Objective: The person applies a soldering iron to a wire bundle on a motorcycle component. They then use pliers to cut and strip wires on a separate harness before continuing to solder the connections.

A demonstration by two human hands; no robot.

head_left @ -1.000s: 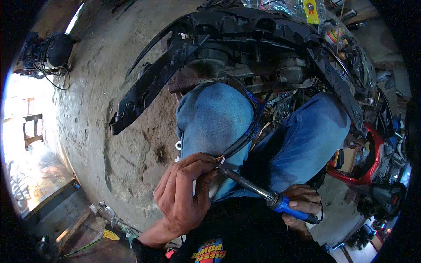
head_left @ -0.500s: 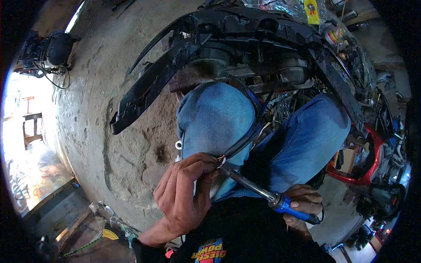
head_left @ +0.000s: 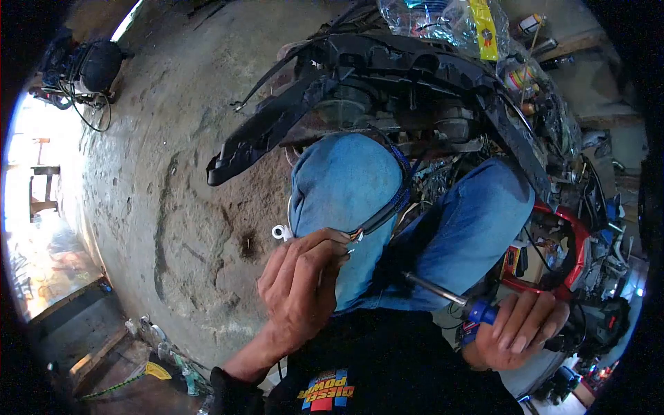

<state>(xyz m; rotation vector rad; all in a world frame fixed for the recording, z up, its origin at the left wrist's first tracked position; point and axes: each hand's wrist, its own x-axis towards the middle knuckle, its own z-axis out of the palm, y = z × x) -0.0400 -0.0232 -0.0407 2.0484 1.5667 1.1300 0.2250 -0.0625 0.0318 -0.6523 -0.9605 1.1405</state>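
Note:
My left hand (head_left: 301, 280) is closed in a pinch on the bare ends of a wire harness (head_left: 382, 220), whose dark sheath runs across the jeans-covered knee. Orange and white strands show just past the fingertips. My right hand (head_left: 522, 328) wraps around the blue handle of a soldering iron (head_left: 440, 290). Its metal shaft points left over my lap, with the tip well apart from the wires. The exact ends between my left fingers are hidden.
A curved black plastic part (head_left: 408, 59) arches beyond my knees. At right lies a red frame (head_left: 579, 249) among loose parts. A plastic bag (head_left: 443, 21) is at the top, a dark machine (head_left: 97, 66) at far left on the concrete floor.
The soldering iron has moved right, away from the wire ends where its tip was. My right hand has shifted right and turned, knuckles up. My left hand still pinches the wires.

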